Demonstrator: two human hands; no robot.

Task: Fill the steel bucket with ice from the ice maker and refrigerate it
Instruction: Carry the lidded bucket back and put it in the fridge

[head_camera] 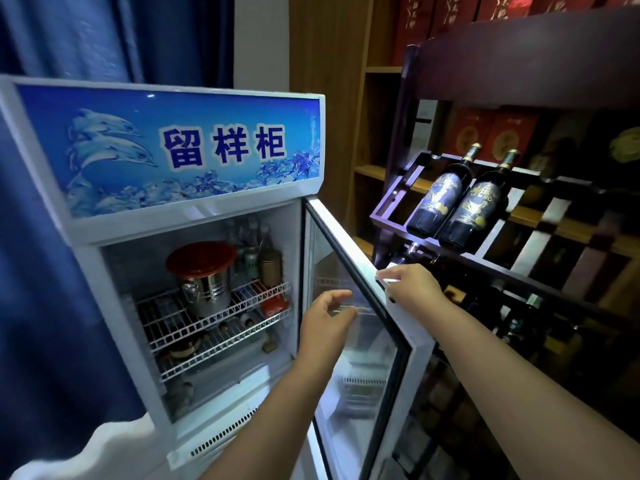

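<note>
The steel bucket (204,289) with a dark red lid (201,259) stands on the upper wire shelf (180,317) inside the white display fridge (194,223). The fridge's glass door (356,327) is swung open to the right. My right hand (412,285) grips the door's outer white edge near its top. My left hand (329,317) hovers in front of the door glass, fingers loosely curled, holding nothing.
Bottles and cans (256,258) stand behind and right of the bucket; more items lie on the lower shelf. A dark wooden wine rack (485,258) with two bottles (457,199) stands close behind the open door. Blue curtain (52,306) hangs at left.
</note>
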